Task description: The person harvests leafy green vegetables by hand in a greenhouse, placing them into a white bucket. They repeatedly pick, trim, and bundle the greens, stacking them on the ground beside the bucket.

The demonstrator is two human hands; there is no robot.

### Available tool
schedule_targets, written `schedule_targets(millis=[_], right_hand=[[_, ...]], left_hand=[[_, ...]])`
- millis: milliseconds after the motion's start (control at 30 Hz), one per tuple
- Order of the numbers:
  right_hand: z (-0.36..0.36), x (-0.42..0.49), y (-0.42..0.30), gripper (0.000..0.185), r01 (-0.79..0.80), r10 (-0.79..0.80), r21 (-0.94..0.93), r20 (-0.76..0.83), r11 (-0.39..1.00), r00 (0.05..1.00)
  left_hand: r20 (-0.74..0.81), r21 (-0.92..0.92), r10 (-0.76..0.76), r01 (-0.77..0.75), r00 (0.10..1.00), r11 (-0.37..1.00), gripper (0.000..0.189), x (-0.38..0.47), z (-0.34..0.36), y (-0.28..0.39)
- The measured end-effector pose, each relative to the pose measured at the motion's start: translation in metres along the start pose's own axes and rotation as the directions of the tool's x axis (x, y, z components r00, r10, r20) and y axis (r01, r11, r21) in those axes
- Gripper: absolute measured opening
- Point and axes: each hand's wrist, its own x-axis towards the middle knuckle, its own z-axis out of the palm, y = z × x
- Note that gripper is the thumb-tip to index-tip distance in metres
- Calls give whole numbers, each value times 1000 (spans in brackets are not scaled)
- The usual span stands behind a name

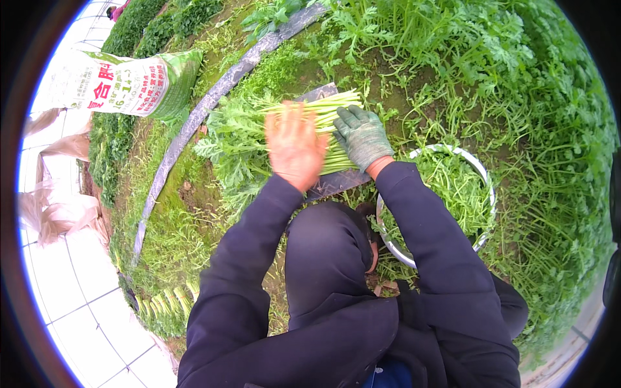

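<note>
Cut leafy greens with pale green stems [335, 157] lie side by side on a flat dark board [339, 184] in front of me, leaves to the left and stem ends to the right. Over the stems near the leaves is my bare left hand [295, 145], blurred by motion, fingers extended; whether it touches them cannot be told. My right hand [363, 136], in a green-grey glove, rests at the cut stem ends with its fingers bent over them. Just below the right hand stands a round white-rimmed container [490, 194] full of loose greens, partly hidden by my right sleeve.
A printed fertilizer sack [131, 87] stands at the upper left. A dark strip [194, 116] curves across the ground. Tied bundles of greens [170, 301] lie at the lower left. Dense growing greens [548, 121] fill the right side. Another person [116, 12] is far off, upper left.
</note>
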Motion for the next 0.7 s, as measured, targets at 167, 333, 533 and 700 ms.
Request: schedule_targets(millis=[167,333,533,700], right_hand=[[4,0,-1,43,-82,82,-11,123,997,989],[3,0,-3,40,-50,55,-36,161,998,985],[-3,-2,1,43,-51,43,63,115,997,992],[-25,2,6,49,-98,50,216,218,972,975]], left_hand=[[147,-231,26,8,989,973,60,16,42,17],[153,-236,-182,215,971,948,53,19,79,9],[63,-242,-208,217,976,945,49,19,86,15],[76,-213,-197,209,977,954,48,18,85,18]])
